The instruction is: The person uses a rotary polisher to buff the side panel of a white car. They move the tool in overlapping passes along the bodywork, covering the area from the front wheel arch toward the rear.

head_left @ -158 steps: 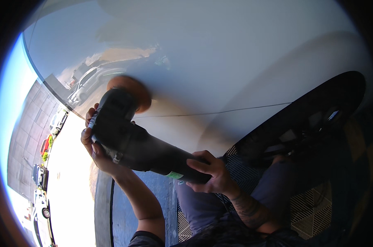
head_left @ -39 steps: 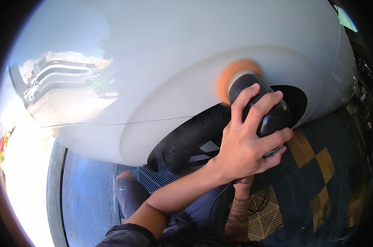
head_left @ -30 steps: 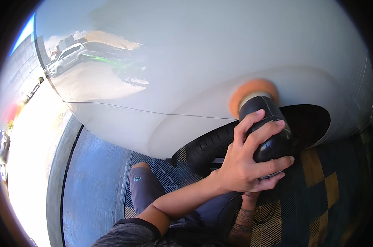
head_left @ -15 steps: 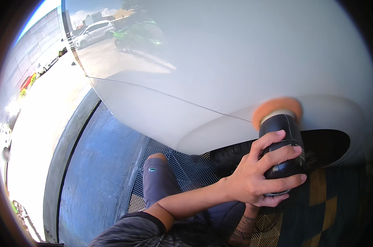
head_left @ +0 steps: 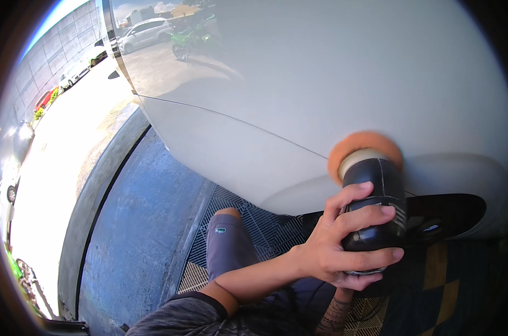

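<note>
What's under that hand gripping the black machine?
The left hand covers the black polisher's head; its orange pad presses the white car panel. The handle below is hidden.

Your car body panel (head_left: pixel 298 84): painted metal, white, high gloss, mirror-smooth, reflecting the street. Your polisher (head_left: pixel 377 207): black plastic housing, satin, ribbed near the base. Its pad (head_left: pixel 349 147): orange foam, matt, soft-looking. Floor grating (head_left: pixel 254 224): dark plastic lattice. Concrete floor (head_left: pixel 136 224): blue-painted, rough, worn. Your shorts (head_left: pixel 226 246): grey woven cloth, matt.
</note>
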Tool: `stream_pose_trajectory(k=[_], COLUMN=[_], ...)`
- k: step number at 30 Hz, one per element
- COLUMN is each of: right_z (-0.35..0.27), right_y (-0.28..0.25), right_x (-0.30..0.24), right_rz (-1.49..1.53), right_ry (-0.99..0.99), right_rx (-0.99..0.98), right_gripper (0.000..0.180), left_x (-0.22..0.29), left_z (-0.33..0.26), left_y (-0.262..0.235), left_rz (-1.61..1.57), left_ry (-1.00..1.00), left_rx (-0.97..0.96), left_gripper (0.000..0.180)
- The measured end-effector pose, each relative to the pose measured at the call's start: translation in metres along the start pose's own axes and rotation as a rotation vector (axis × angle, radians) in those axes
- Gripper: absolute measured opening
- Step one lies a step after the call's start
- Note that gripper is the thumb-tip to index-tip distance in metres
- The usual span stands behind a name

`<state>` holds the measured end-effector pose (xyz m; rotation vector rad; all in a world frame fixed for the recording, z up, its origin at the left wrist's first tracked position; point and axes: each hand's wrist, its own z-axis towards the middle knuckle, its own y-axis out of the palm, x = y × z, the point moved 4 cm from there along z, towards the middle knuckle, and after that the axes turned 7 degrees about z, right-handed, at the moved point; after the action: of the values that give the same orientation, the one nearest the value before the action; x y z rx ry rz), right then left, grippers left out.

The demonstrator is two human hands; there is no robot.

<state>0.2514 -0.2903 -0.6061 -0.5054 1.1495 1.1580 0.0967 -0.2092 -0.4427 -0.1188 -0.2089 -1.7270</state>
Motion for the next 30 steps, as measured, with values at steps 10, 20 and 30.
stream_pose_trajectory(k=[10, 20, 30], right_z=[-0.007, -0.019, -0.015], right_y=[0.034, 0.053, 0.074], right_x=[0.008, 0.022, 0.019], right_rz=[-0.113, -0.188, -0.258], right_ry=[0.058, 0.101, -0.045], right_rx=[-0.066, -0.105, -0.198], right_gripper=[0.093, 0.093, 0.099], left_x=[-0.022, -0.038, -0.062], left_z=[0.005, 0.013, 0.019], left_y=[-0.047, -0.077, -0.115], left_rz=[-0.049, -0.065, -0.099], left_ry=[0.04, 0.071, 0.059], left_rx=[0.093, 0.199, 0.322], left_gripper=[0.043, 0.041, 0.046])
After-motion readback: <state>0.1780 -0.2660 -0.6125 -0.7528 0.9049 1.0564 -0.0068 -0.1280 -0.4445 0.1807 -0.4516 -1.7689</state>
